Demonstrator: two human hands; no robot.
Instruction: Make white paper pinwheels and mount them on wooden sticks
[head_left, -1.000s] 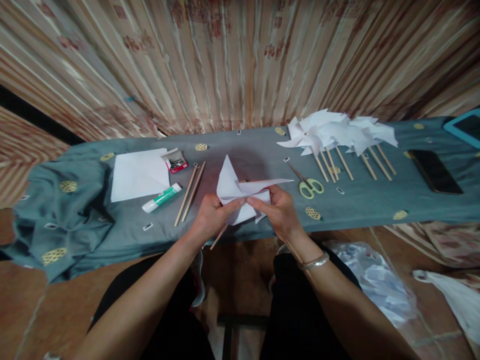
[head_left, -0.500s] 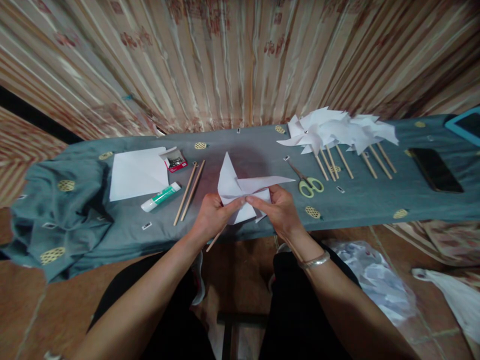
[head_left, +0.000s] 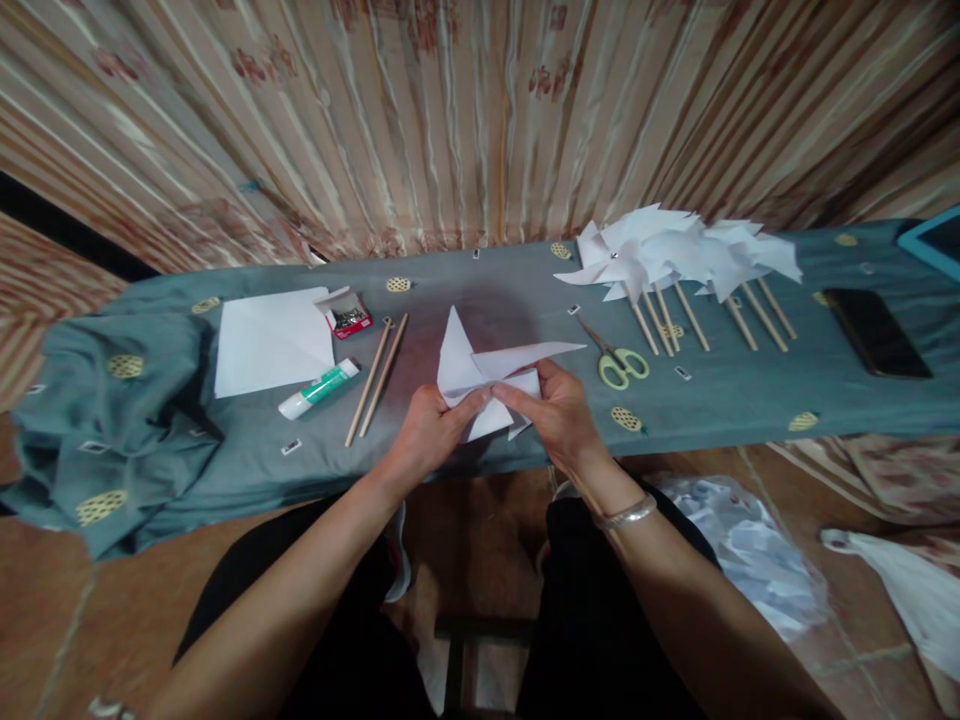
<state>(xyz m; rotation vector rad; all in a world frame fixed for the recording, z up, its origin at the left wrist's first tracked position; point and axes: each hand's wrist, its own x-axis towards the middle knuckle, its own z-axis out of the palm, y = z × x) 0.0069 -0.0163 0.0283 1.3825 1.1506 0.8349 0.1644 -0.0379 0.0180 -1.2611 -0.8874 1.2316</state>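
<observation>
A white paper pinwheel is held in front of me, above the near edge of the table. My left hand grips its left side, and my right hand grips its right side. Both thumbs press together at the pinwheel's centre, while the other fingers are mostly behind the paper. Whatever lies under the thumbs is hidden. To the left are two wooden sticks, lying side by side. Green-handled scissors rest to the right of my right hand.
Several finished pinwheels on sticks overlap at the back right, near a black phone. At left lie white paper sheets, a red box of metal pins and a glue stick. A grey cloth covers the table.
The stick end that showed below my left hand is out of sight now. The pinwheel's right blade has tilted slightly upward, and both hands stay at the centre.
</observation>
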